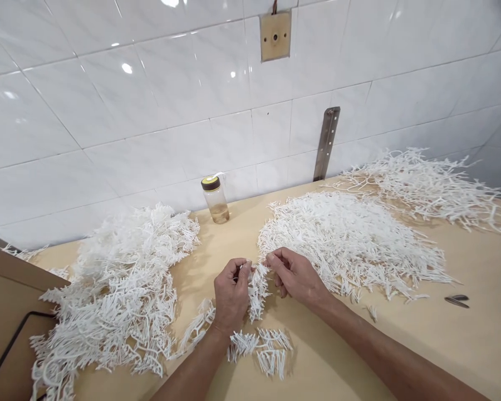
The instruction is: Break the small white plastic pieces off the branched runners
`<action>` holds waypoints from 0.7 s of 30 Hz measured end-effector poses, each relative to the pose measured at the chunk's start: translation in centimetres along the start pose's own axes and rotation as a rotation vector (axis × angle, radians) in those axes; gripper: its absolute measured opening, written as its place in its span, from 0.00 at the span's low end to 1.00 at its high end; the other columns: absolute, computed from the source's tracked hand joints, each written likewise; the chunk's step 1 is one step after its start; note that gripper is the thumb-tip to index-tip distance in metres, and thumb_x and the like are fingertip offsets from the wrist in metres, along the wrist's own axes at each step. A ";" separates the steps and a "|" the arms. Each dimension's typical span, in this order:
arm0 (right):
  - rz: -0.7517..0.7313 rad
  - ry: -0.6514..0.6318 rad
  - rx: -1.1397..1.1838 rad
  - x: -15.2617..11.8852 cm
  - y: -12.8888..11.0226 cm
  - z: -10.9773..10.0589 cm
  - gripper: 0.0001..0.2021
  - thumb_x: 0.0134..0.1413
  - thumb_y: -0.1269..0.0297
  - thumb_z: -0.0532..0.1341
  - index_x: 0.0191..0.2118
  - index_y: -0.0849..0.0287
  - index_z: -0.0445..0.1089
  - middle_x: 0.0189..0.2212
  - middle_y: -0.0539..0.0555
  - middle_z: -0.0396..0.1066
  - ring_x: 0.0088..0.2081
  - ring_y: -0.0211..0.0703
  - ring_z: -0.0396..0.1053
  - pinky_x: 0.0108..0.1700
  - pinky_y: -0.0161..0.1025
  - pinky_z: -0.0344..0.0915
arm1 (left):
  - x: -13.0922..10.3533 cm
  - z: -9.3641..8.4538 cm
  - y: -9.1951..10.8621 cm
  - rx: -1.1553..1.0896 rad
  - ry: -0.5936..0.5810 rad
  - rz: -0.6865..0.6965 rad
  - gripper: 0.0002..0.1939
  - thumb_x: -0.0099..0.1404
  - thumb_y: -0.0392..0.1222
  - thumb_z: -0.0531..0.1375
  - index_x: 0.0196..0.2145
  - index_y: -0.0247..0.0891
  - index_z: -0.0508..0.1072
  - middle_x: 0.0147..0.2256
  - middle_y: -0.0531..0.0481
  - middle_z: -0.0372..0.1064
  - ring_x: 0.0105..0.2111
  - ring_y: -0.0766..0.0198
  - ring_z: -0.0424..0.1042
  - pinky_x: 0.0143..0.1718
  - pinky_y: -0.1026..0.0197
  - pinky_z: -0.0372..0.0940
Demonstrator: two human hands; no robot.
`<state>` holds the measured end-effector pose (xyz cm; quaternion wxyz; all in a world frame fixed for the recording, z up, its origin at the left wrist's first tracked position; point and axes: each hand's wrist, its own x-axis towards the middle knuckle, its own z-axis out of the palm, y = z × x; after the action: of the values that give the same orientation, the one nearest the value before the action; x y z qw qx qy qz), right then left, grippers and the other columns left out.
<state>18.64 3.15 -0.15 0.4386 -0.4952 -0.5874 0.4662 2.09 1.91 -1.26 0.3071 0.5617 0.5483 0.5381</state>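
Forearms (376, 342) | left hand (246, 265), right hand (270, 262): grip narrow, pinching white sprigs (258, 295) | jar (217, 207) beyond (yellow-topped lid (210, 182))

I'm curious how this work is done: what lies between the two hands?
A small bunch of white pieces lies between the left hand and the right hand, as the head view shows.

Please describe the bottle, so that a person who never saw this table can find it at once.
Look at the white tiled wall behind the table. Near its foot, between the left heap and the middle heap of white pieces, stands a clear bottle with brownish contents. Its dark lid with a yellow-green top sets it apart from the all-white heaps.
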 end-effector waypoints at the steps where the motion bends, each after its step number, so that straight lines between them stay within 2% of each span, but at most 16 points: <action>1: -0.009 -0.024 0.003 -0.1 -0.1 0.0 0.20 0.60 0.45 0.54 0.36 0.58 0.68 0.17 0.45 0.65 0.14 0.36 0.63 0.17 0.33 0.64 | 0.0 0.0 0.0 0.001 -0.002 -0.001 0.15 0.65 0.51 0.59 0.35 0.36 0.75 0.28 0.50 0.74 0.28 0.65 0.69 0.31 0.65 0.63; 4: -0.023 -0.075 -0.007 -0.4 -0.5 -0.1 0.21 0.59 0.44 0.55 0.38 0.59 0.70 0.20 0.46 0.67 0.15 0.34 0.64 0.16 0.32 0.63 | -0.2 -0.1 0.3 0.019 -0.003 0.004 0.14 0.65 0.51 0.59 0.36 0.36 0.76 0.28 0.51 0.74 0.27 0.66 0.68 0.30 0.66 0.63; 9: 0.002 -0.072 -0.099 -0.7 -0.7 0.2 0.16 0.54 0.50 0.63 0.40 0.58 0.71 0.19 0.45 0.65 0.16 0.35 0.65 0.16 0.31 0.64 | -0.4 -0.2 0.7 0.080 0.007 0.013 0.15 0.65 0.52 0.59 0.35 0.37 0.76 0.22 0.54 0.68 0.22 0.68 0.63 0.25 0.66 0.59; 15: 0.021 -0.102 -0.085 -0.4 0.6 0.4 0.11 0.54 0.56 0.63 0.39 0.58 0.71 0.20 0.45 0.65 0.15 0.34 0.66 0.17 0.31 0.66 | -0.2 -0.2 0.2 0.025 0.018 -0.039 0.17 0.67 0.54 0.56 0.34 0.36 0.74 0.26 0.51 0.70 0.24 0.67 0.65 0.26 0.66 0.60; 21: 0.002 -0.101 -0.104 -0.4 0.9 0.3 0.14 0.56 0.54 0.62 0.42 0.58 0.70 0.23 0.48 0.68 0.21 0.38 0.69 0.20 0.34 0.69 | -0.2 -0.2 0.5 0.017 0.007 -0.022 0.17 0.68 0.53 0.55 0.33 0.37 0.72 0.24 0.53 0.67 0.23 0.68 0.63 0.26 0.67 0.60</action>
<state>18.57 2.80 -1.07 0.3815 -0.4939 -0.6317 0.4599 2.09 1.59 -0.77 0.3061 0.5564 0.5601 0.5320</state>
